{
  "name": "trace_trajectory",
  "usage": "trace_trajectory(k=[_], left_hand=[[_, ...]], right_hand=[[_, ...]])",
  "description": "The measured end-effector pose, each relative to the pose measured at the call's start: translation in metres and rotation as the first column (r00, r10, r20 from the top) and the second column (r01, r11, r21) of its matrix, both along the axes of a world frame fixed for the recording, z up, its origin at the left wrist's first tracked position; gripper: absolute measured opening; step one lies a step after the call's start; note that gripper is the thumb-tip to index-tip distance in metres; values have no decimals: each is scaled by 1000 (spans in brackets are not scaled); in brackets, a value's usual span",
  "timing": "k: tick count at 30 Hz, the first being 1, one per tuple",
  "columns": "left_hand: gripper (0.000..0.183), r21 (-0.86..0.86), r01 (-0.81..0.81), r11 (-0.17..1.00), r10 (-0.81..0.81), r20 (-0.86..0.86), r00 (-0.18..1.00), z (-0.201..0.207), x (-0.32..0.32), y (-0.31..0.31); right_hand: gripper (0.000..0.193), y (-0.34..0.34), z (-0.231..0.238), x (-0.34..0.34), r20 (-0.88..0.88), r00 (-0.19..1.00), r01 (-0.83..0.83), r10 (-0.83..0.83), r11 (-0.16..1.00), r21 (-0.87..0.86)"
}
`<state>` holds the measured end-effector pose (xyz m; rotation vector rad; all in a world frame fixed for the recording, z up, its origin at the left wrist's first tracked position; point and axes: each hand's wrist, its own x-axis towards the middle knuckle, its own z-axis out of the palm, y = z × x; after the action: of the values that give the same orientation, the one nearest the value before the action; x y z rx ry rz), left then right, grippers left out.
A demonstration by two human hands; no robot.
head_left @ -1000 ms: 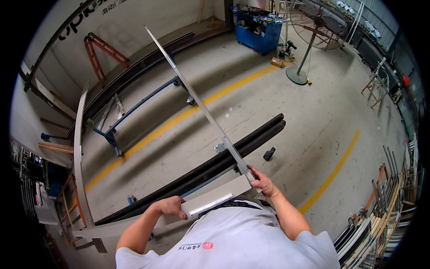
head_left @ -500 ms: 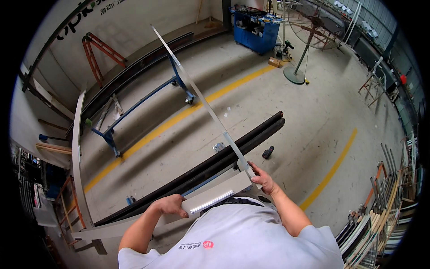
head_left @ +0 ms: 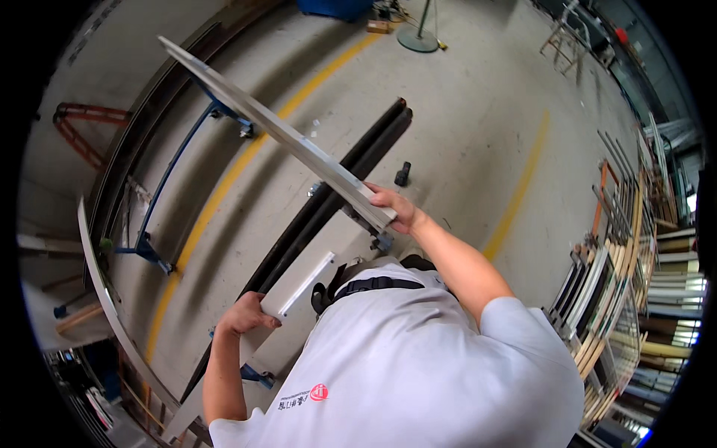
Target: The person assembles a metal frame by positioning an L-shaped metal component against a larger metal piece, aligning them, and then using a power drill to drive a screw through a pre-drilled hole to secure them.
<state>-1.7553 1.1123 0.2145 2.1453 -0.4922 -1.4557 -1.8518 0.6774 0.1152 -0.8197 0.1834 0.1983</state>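
Hands: two, a left hand [head_left: 246, 313] and a right hand [head_left: 396, 209]
Long silver metal bars held up: one [head_left: 276, 134]
Yellow floor lines: two [head_left: 224, 187]
Long black bars on the floor: two [head_left: 351, 172]
Small black blocks on the floor: one [head_left: 402, 174]

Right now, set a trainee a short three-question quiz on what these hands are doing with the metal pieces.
1. True or false: the right hand grips the near end of the long grey metal profile, which slants up and away over the floor.
2. Multiple choice: the left hand holds A) a black block, B) a flat pale grey metal piece, C) a blue stand.
3. Fill the gap: on the floor under the raised profile lie long ____ bars, beside a yellow line.

Key: 1 true; 2 B; 3 black.
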Motion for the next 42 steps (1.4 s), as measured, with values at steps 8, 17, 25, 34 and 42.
trace_trajectory(k=[8,17,25,34,42], left_hand=[[48,27,12,1000,-10,-59,998,5,11,-3],[57,3,-143,990,139,-255,957,0,2,-14],[66,-11,-142,990,136,-218,966,7,-2,-17],[67,-23,-149,989,139,-242,960,2,-2,-17],[65,-30,-121,992,113,-192,975,11,-4,-29]], right_hand=[[69,26,11,14,-67,996,55,-55,998,-2],[69,33,-2,13,-123,992,22,-18,999,34],[71,36,-11,17,-137,990,31,-18,995,92],[74,43,7,12,-135,989,63,-68,997,-40],[64,52,11,11,-113,990,57,-82,977,-207]])
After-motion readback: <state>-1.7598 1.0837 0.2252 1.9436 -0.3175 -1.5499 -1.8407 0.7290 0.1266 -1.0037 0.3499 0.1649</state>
